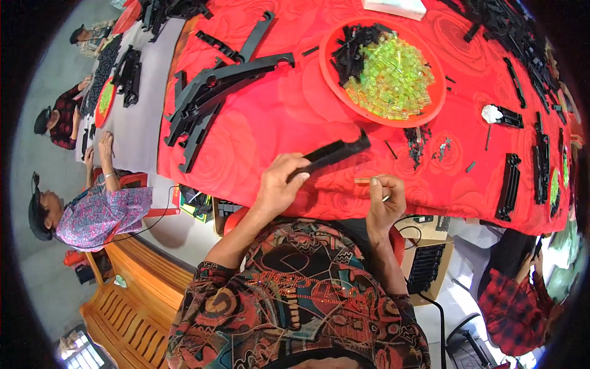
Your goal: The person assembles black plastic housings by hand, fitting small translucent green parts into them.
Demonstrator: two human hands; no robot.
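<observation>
My left hand (pixel 280 184) is closed around one end of a long black plastic part (pixel 335 154), which points up and to the right above the table's near edge. At its far end the part has a rounded notch. Just right of it, my right hand (pixel 386 200) pinches a thin, tan stick-like piece (pixel 362 181) between thumb and fingers. The piece's tip points left toward the black part without touching it. Ahead of both hands stands a red round tray (pixel 439 101) holding small clear yellow-green pieces (pixel 393 77) and black pieces (pixel 351 52).
Several long black parts (pixel 215 80) lie piled at the left on the red tablecloth (pixel 270 132). More black parts (pixel 509 184) lie at the right. An open carton (pixel 445 258) stands below the table, and a wooden bench (pixel 135 289) is at lower left. Other people work at both sides.
</observation>
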